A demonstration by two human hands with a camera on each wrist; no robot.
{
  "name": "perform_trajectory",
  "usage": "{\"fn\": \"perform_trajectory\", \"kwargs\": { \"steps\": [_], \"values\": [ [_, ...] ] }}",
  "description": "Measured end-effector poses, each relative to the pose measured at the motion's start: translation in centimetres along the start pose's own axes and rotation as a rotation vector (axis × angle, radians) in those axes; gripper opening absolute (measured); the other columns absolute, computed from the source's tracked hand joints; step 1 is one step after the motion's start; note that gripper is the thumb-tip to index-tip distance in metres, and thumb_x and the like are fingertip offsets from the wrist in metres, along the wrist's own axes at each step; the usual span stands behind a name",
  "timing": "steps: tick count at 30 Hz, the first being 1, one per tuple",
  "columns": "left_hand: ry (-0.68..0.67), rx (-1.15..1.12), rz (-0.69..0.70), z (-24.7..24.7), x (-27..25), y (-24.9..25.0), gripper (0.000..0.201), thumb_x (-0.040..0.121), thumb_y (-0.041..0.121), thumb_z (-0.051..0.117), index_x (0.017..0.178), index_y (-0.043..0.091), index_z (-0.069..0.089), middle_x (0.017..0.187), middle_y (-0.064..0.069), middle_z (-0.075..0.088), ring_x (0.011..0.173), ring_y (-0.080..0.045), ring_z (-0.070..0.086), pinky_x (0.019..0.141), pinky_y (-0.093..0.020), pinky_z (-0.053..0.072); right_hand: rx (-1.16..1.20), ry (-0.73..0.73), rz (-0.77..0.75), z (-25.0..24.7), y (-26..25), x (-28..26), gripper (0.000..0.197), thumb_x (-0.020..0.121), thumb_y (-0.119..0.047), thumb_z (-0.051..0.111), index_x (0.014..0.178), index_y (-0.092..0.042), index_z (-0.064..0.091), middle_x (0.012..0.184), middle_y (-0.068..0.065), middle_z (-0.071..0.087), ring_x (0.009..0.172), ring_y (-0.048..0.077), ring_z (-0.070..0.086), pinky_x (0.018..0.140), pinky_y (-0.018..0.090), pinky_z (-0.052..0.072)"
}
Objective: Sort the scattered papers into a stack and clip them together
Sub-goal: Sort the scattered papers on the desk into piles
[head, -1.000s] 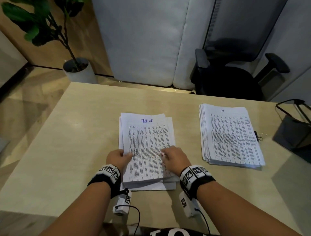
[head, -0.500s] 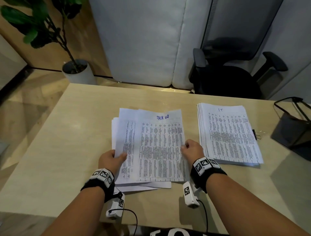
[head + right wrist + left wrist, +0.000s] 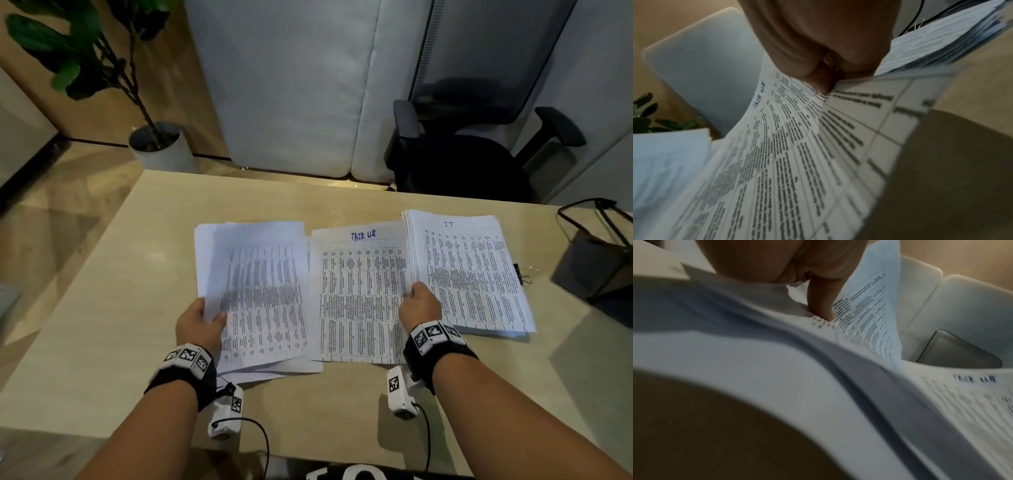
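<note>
A loose pile of printed papers [image 3: 260, 294] lies mid-table. My left hand [image 3: 202, 320] grips its left edge, thumb over a lifted sheet [image 3: 865, 316]. A sheet headed in blue ink [image 3: 359, 294] sits just right of that pile, its right edge pinched by my right hand [image 3: 419, 303]. In the right wrist view my fingertips [image 3: 826, 84] pinch this blue-headed sheet [image 3: 797, 146]. A neater stack marked "IT" [image 3: 469, 270] lies at the right, overlapping the sheet's edge. A black binder clip [image 3: 519, 272] rests by that stack's right side.
A dark wire-framed box [image 3: 596, 260] stands at the table's right edge. Beyond the far edge are a black office chair [image 3: 459, 161], a white padded panel [image 3: 284, 85] and a potted plant [image 3: 150, 137]. Bare tabletop [image 3: 102, 291] extends left of the papers.
My right hand has drawn the blue-headed sheet off the pile to the right, up against the "IT" stack. My left hand has shifted left and lifted the pile's left edge.
</note>
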State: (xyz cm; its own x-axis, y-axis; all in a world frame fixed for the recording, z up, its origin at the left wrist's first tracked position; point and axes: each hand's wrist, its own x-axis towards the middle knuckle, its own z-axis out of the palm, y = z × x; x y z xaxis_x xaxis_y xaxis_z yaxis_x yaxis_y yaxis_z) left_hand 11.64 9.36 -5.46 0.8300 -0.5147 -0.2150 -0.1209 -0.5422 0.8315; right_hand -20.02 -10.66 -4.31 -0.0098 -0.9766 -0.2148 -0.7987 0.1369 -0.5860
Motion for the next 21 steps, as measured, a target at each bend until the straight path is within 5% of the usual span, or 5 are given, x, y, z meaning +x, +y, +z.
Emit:
{"fn": "perform_trajectory", "kwargs": {
  "steps": [8,12,15,17,21],
  "values": [
    [-0.001,-0.316,-0.031,-1.7,0.9,2.1,0.034,0.086,-0.003,0.06,0.115,0.015,0.06,0.101,-0.007,0.068,0.092,-0.027,0.065,0.09,-0.039,0.048,-0.061,0.027,-0.01,-0.8,-0.3,0.1,0.017,0.088,0.008,0.039,0.084,-0.006,0.048,0.062,0.007,0.049,0.054,0.022,0.048,0.048,0.023,0.033],
    [-0.074,-0.242,-0.054,-0.4,-0.1,2.4,0.038,0.084,-0.002,0.061,0.117,0.017,0.055,0.103,-0.007,0.067,0.091,-0.028,0.066,0.084,-0.043,0.054,-0.021,-0.058,-0.014,0.5,-1.2,-0.7,0.016,0.09,0.005,0.041,0.088,-0.006,0.052,0.071,0.008,0.053,0.06,0.024,0.05,0.053,0.024,0.037],
    [-0.254,-0.118,-0.071,0.9,-0.4,1.8,0.079,0.079,0.004,0.066,0.138,0.042,0.03,0.117,0.003,0.061,0.103,-0.027,0.064,0.091,-0.051,0.051,-0.014,-0.22,-0.019,1.9,-1.5,-1.4,0.013,0.094,-0.004,0.042,0.088,-0.006,0.053,0.083,0.013,0.055,0.075,0.026,0.053,0.063,0.028,0.036],
    [-0.37,0.06,-0.059,2.2,-1.0,2.0,0.099,0.084,0.0,0.061,0.151,0.035,-0.003,0.129,0.005,0.048,0.116,-0.025,0.054,0.1,-0.045,0.043,0.013,-0.327,-0.004,2.3,-2.2,-2.1,0.024,0.101,-0.016,0.035,0.097,-0.004,0.056,0.098,0.015,0.058,0.091,0.027,0.055,0.073,0.028,0.037],
    [-0.441,0.193,0.131,5.6,-3.2,3.1,0.075,0.084,-0.008,0.044,0.149,0.021,0.022,0.144,-0.003,0.043,0.131,-0.025,0.043,0.108,-0.037,0.036,0.098,-0.49,0.077,3.1,-3.6,-3.3,0.048,0.103,-0.03,0.034,0.141,-0.001,0.038,0.145,0.015,0.043,0.131,0.03,0.043,0.107,0.036,0.035]
  ]
}}
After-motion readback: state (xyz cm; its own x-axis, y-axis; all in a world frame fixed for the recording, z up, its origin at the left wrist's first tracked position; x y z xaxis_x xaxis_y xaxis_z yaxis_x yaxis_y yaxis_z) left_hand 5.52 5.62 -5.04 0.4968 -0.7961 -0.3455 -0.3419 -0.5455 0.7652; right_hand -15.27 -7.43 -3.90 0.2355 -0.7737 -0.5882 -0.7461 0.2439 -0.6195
